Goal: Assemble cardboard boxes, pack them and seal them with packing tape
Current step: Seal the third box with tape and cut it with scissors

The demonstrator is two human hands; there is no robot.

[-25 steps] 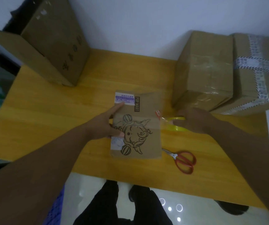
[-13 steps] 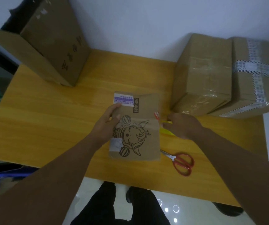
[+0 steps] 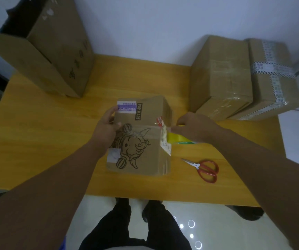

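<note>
The small POP MART cardboard box (image 3: 141,134) stands at the middle of the yellow wooden table (image 3: 46,132), its printed cartoon face upward; the left hand (image 3: 105,129) grips its left side, thumb laid over the top face, fingers wrapped round the far-left edge. The right hand (image 3: 193,127) is curled round a yellow packing tape roll (image 3: 176,138) held against the box's right side, beside a sticker there; the two hands are apart, the box between them. Red-handled scissors (image 3: 206,169) lie on the table just right of the box; two taped boxes (image 3: 220,78) stand side by side at the back right; a large open carton (image 3: 58,51) stands at the back left.
</note>
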